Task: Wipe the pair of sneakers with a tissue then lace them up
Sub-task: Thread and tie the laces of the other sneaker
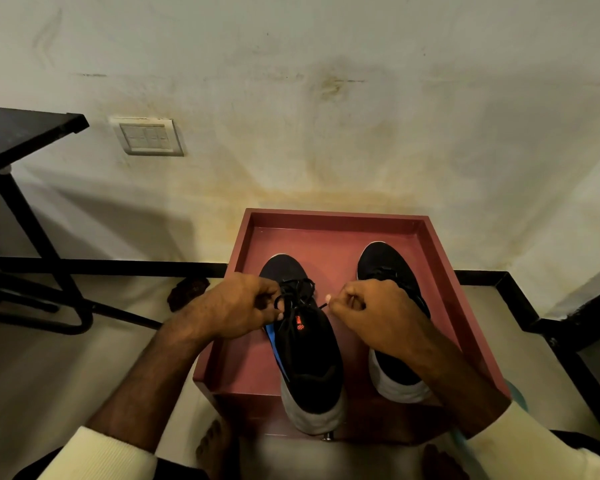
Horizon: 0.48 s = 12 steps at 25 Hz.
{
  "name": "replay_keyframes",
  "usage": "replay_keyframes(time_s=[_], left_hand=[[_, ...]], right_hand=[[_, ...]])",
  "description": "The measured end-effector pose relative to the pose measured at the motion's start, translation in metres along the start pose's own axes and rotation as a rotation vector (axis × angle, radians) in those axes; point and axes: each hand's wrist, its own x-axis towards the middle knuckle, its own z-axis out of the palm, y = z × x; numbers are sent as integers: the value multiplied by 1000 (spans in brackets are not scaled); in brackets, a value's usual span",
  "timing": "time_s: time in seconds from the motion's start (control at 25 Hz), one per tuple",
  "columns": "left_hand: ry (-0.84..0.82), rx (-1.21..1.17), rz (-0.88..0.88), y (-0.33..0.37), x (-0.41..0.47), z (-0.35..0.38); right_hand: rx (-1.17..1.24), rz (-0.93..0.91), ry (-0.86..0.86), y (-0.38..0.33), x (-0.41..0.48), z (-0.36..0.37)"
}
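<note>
Blue-striped sneaker: lies at 7 o'clock in the red tray, toe toward 12, with its grey heel overhanging the tray's near rim at 6.
Second sneaker: at 3 o'clock of the first and apart from it, partly hidden under the right forearm. Its lacing is too dark to read.
Lace: black, bunched over the eyelets, with its ends drawn out toward 9 and 3.
Left hand: fingers curled, gripping a loop of the lace at the shoe's 9 o'clock side.
Right hand: thumb and forefinger pinch the lace tip at the shoe's 3 o'clock side, the other fingers folded in.
Step, as I judge it: tightening or knotting the first shoe. No tissue shows.
Risk, uneven pull: a harder tug toward 3 could slide the loop out of the left grip and leave the ends unequal.
Risk, shoe shift: nothing pins the sneaker, and a pull toward 6 could drag its overhanging heel off the rim.
Risk, tangle: the bunched lace could cinch into a snarl.
</note>
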Motion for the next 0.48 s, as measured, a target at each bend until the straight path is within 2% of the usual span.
replay_keyframes(time_s=[0.12, 0.16, 0.32, 0.48], left_hand=[[20, -39, 31, 2, -1, -3], [38, -55, 41, 3, -1, -4], [72, -66, 44, 7, 2, -6], [90, -113, 27, 7, 1, -6]], right_hand=[[-5, -62, 210, -3, 8, 0], [47, -104, 212, -5, 12, 2], [171, -192, -80, -13, 25, 18], [137, -180, -185, -21, 32, 19]])
